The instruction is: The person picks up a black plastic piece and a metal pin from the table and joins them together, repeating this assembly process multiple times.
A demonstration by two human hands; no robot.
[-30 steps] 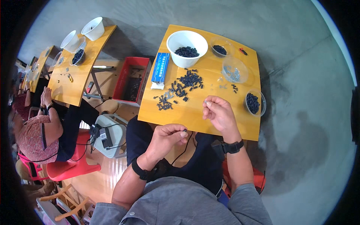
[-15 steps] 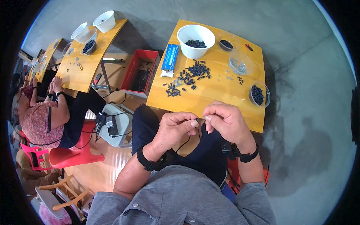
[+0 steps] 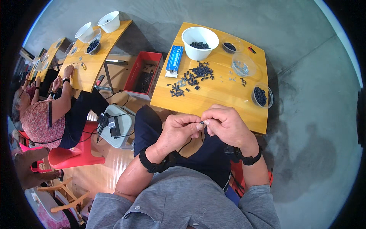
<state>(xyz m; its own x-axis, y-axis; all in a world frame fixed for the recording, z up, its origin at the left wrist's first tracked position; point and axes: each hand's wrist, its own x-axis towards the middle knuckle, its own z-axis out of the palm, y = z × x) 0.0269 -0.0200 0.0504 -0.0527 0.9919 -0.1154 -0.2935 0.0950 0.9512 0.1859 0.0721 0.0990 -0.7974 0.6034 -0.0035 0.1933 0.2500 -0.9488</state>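
Small part [image 3: 205, 123] sits pinched between both hands, over the lap just short of the table [image 3: 213, 95] edge; left hand [image 3: 179, 131] and right hand [image 3: 227, 126] should grip steady (fingertips only), pressing squarely together

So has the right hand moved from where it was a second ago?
Yes. The right hand has pulled back off the yellow table, toward the body, and now meets the left hand just below the table's near edge.
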